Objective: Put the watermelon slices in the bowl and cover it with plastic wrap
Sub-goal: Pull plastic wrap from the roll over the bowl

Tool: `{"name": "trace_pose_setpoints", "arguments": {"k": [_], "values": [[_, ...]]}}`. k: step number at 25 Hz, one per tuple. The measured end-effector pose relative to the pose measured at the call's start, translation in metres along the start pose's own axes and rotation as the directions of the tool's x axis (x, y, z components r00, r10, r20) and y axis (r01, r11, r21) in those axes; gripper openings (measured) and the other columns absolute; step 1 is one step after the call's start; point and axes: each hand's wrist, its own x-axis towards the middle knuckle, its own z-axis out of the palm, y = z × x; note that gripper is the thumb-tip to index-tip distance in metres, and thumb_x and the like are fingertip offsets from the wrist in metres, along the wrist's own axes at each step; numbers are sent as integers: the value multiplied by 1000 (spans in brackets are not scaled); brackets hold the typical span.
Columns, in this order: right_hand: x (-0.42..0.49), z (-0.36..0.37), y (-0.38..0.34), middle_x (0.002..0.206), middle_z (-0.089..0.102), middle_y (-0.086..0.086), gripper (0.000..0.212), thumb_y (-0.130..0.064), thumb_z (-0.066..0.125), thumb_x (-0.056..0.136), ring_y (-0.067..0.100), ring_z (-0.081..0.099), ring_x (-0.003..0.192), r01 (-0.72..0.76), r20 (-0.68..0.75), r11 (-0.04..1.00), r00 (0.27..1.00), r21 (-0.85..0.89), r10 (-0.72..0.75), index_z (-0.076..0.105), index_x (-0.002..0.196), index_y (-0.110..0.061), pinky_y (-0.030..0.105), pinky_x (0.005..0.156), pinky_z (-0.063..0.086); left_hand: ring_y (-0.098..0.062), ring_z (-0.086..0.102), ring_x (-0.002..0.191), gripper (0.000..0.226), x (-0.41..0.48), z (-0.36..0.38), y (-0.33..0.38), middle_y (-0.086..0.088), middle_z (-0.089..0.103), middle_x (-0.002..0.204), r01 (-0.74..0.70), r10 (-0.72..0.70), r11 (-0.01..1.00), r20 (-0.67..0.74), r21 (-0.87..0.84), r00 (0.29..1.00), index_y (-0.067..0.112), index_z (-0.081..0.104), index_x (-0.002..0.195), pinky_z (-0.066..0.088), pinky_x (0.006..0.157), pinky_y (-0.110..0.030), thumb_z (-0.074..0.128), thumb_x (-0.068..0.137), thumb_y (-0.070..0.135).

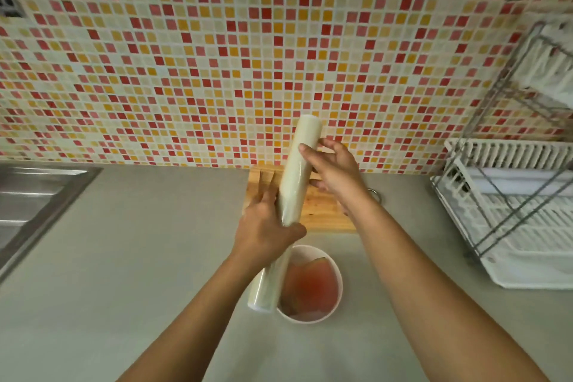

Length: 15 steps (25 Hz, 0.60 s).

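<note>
Past the sink (37, 195), the left hand (263, 229) wraps its fingers round the lower end of a plastic wrap roll (297, 170), held tilted above the cutting board (322, 211). A second roll (263, 291) lies on the counter, just beside the bowl (310, 319) – two rolls, one bowl. The watermelon slices (310, 285) already sit inside; two at least, though I cannot count them surely. The right hand (336, 174) is loosely spread, a fingertip on the roll's upper part, gripping nothing. The roll looks light and stiff, but the film is likely thin and clingy – best pinched at its loose edge. One dish rack (511, 211) stands at right.
</note>
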Motion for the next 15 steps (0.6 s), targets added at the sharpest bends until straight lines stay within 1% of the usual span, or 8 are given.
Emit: {"name": "trace_pose_setpoints", "arguments": {"k": [2, 5, 6, 8, 10, 11, 12, 15], "values": [[2, -1, 1, 104, 65, 0, 66, -37, 79, 67, 16, 64, 95, -9, -73, 998, 997, -61, 5, 47, 122, -20, 37, 73, 58, -19, 48, 81, 78, -3, 5, 2, 4, 46, 101, -9, 8, 998, 14, 57, 1000, 20, 42, 128, 40, 67, -28, 70, 59, 46], [4, -4, 4, 92, 65, -4, 59, -34, 80, 63, 15, 65, 88, -3, -137, 991, 990, -132, -15, 49, 112, -22, 42, 77, 58, -17, 48, 84, 79, -11, 12, 4, 4, 47, 109, -23, 22, 997, 19, 71, 1000, 21, 40, 128, 42, 68, -29, 70, 60, 49], [4, -4, 3, 88, 65, -7, 56, -34, 79, 62, 14, 65, 85, 9, -146, 987, 989, -161, -33, 50, 109, -24, 44, 78, 57, -15, 50, 87, 79, -12, 13, 3, 5, 47, 112, -26, 25, 999, 34, 19, 999, 22, 40, 128, 44, 70, -28, 70, 61, 53], [4, -5, 2, 85, 65, -12, 52, -35, 76, 62, 10, 65, 82, 45, -129, 973, 989, -227, -76, 50, 106, -29, 43, 79, 57, -10, 55, 94, 74, -15, 9, 2, 8, 50, 117, 39, -1, 963, 139, -268, 990, 30, 42, 127, 50, 74, -26, 64, 67, 67], [3, -7, -1, 92, 66, -11, 52, -36, 76, 63, 9, 65, 86, 86, -51, 964, 994, -252, -102, 50, 108, -30, 42, 80, 57, -11, 62, 96, 59, -14, -1, 0, 6, 56, 120, 235, -40, 763, 318, -603, 947, 36, 44, 123, 55, 70, -26, 52, 76, 71], [3, -9, -2, 97, 67, -8, 54, -35, 76, 64, 11, 65, 89, 96, -3, 968, 995, -230, -100, 51, 111, -30, 42, 80, 57, -14, 65, 95, 51, -12, -5, -3, 4, 59, 120, 308, -42, 672, 380, -674, 924, 36, 46, 123, 56, 69, -27, 49, 81, 65], [2, -10, -3, 101, 67, -5, 56, -33, 76, 65, 13, 65, 93, 98, 43, 978, 995, -184, -91, 51, 115, -28, 43, 79, 58, -14, 67, 93, 44, -10, -9, -7, 3, 60, 117, 326, -26, 640, 404, -696, 914, 36, 47, 121, 57, 68, -27, 50, 84, 58], [-3, -8, -5, 107, 68, 0, 54, -27, 76, 70, 16, 66, 97, 111, 136, 994, 985, -19, -107, 51, 118, -26, 38, 75, 59, -11, 67, 95, 38, -8, -13, -8, 6, 66, 108, 210, 48, 661, 319, -721, 947, 37, 53, 118, 56, 68, -25, 57, 82, 49]]}}
